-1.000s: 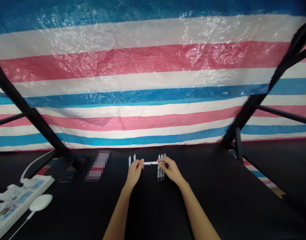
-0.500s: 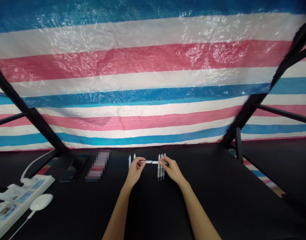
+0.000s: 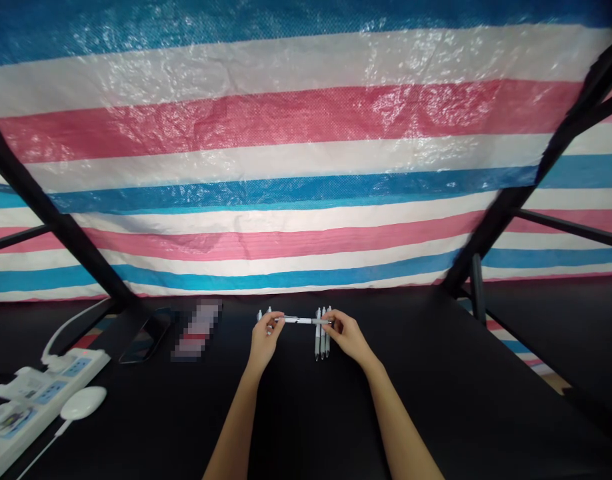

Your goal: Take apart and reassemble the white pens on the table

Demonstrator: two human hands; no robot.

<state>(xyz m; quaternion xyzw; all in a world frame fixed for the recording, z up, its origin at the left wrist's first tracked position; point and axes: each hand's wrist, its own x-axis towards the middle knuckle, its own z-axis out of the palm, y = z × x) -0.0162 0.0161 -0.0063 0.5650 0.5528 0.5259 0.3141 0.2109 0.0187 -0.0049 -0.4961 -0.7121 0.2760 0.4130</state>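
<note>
A white and grey pen (image 3: pixel 304 321) is held level between my two hands above the black table. The fingers of my left hand (image 3: pixel 265 340) pinch its left end, and those of my right hand (image 3: pixel 347 337) pinch the grey right end. Just below and behind the right end, three similar pens (image 3: pixel 322 340) lie side by side, tips toward me. Beyond my left hand, the tops of two more pens (image 3: pixel 259 315) show; the hand hides most of them.
On the left lie a dark phone (image 3: pixel 146 337) and a blurred-out flat item (image 3: pixel 197 331). Nearer stand a white power strip (image 3: pixel 81 370) and a round white charger (image 3: pixel 83 404) with a cable. Black frame legs (image 3: pixel 466 267) and a striped sheet (image 3: pixel 286 160) bound the table's back.
My hands have moved slightly apart, the left one a little leftward. More of the held pen shows between them. The lying pens have not moved.
</note>
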